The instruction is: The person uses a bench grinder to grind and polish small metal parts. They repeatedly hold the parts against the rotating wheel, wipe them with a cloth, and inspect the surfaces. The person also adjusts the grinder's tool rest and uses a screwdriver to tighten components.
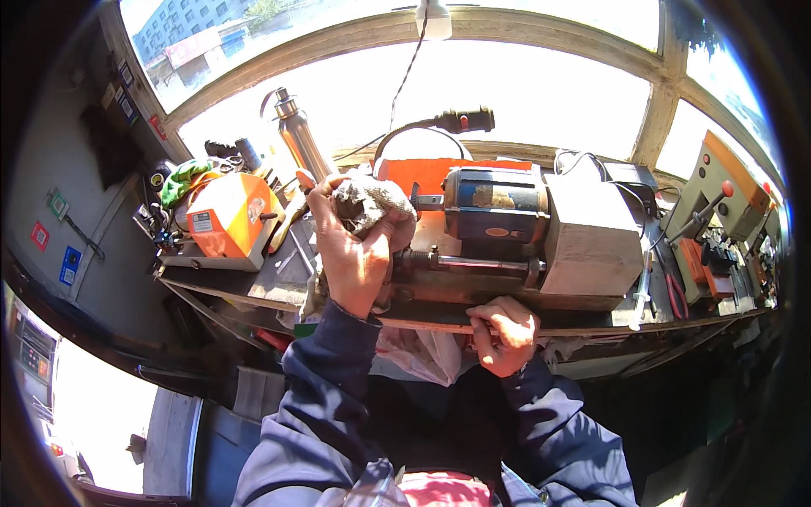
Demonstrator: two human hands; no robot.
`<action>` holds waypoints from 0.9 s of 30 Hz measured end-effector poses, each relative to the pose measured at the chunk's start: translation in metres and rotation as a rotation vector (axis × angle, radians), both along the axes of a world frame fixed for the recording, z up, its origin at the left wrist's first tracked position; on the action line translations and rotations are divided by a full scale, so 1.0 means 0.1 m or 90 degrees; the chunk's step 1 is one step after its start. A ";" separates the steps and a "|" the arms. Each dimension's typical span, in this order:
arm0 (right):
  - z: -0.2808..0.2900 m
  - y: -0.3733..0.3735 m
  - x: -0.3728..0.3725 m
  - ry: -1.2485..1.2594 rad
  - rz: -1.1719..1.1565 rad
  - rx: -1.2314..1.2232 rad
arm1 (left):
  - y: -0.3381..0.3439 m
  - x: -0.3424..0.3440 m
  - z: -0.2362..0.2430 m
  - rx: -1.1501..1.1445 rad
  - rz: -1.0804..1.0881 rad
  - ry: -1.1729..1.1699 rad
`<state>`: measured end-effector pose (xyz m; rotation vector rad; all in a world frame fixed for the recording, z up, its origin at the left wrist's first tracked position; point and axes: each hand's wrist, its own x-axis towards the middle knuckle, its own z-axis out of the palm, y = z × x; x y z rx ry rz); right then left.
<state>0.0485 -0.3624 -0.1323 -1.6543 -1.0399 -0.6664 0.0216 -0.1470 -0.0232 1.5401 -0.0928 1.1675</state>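
A crumpled grey rag (365, 203) is bunched in my left hand (353, 253), whose fingers and thumb close round it. That hand is at the left end of an orange-backed bench machine with a dark blue motor (495, 203). The motor's shaft (429, 202) points toward the rag; whether they touch is hidden. Below the motor runs a bare metal rod (477, 263). My right hand (505, 335) is at the front edge of the bench (583, 321), its fingers curled inward. Anything held in those fingers is hidden or too small to make out.
An orange machine (226, 215) and a steel bottle (302, 135) are on the left. A lamp on a bent neck (465, 121) rises behind the motor. On the right are a grey metal box (591, 241), red-handled pliers (676, 296) and a levered machine (718, 194). A plastic bag (420, 353) hangs below.
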 end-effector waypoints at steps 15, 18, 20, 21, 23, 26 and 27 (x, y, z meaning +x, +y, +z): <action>-0.02 0.05 0.00 -0.001 -0.015 -0.001 | -0.03 0.27 -0.24 0.007 0.102 -0.001; 0.00 0.04 -0.02 0.003 -0.017 -0.006 | -0.07 0.26 -0.29 0.021 0.149 -0.032; 0.01 0.03 -0.03 0.013 -0.025 -0.017 | -0.08 0.22 -0.34 0.060 0.220 -0.016; 0.02 0.03 -0.03 0.007 -0.024 -0.019 | -0.09 0.20 -0.36 0.079 0.253 -0.014; 0.01 0.05 -0.04 0.009 -0.029 -0.008 | -0.11 0.19 -0.42 0.146 0.309 -0.006; -0.01 0.06 -0.03 0.012 -0.034 -0.005 | -0.22 0.14 -0.55 0.195 0.300 0.042; -0.02 0.07 -0.02 0.006 -0.031 -0.004 | -0.23 0.17 -0.57 0.201 0.284 0.007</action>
